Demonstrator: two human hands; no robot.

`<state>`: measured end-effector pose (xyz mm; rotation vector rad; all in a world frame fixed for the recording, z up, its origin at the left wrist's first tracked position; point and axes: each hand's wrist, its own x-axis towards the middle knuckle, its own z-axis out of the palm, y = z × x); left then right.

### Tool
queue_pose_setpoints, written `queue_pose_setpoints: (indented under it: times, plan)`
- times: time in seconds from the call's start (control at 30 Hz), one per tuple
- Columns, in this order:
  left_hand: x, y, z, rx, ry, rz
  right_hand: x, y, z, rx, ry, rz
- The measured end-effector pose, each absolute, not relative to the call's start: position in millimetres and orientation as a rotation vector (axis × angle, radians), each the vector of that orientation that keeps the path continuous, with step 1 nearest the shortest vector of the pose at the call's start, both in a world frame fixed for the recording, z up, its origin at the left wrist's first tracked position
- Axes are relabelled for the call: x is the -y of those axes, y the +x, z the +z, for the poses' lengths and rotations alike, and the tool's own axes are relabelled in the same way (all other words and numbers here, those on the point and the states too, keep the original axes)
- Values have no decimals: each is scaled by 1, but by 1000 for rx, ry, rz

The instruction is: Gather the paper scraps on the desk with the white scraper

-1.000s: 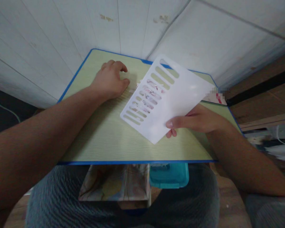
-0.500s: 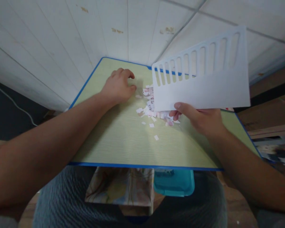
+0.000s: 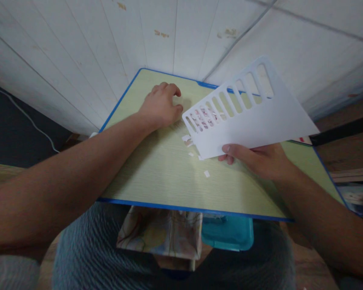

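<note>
My right hand (image 3: 254,159) grips the lower edge of a white slotted panel (image 3: 245,129), thumb on top and fingers beneath. The panel is held tilted over a heap of small paper scraps (image 3: 203,117), which shows through its left slots and is otherwise mostly hidden. A few more scraps lie loose near the panel's lower left corner. My left hand (image 3: 163,105) rests at the far left part of the table, left of the panel, with fingers curved and thumb apart. Nothing shows in it.
The yellow-green table (image 3: 157,169) has a blue edge and stands against a white plank wall (image 3: 157,36). Below its front edge are a patterned fabric box (image 3: 160,237) and a teal plastic container (image 3: 230,233). A cable (image 3: 238,40) runs down the wall.
The panel has tipped down flatter, its upper right corner lowered and its left end now covering most of the scrap heap. My left hand keeps nearly the same pose.
</note>
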<state>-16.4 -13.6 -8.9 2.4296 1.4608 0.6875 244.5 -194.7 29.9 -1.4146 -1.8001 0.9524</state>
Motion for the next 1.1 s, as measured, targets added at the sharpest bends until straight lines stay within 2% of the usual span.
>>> queue_pose_setpoints:
  times: [1.1]
  plan:
    - [23,-13,0,-1505,2407,612,193,245,29,1809,-1421,1003]
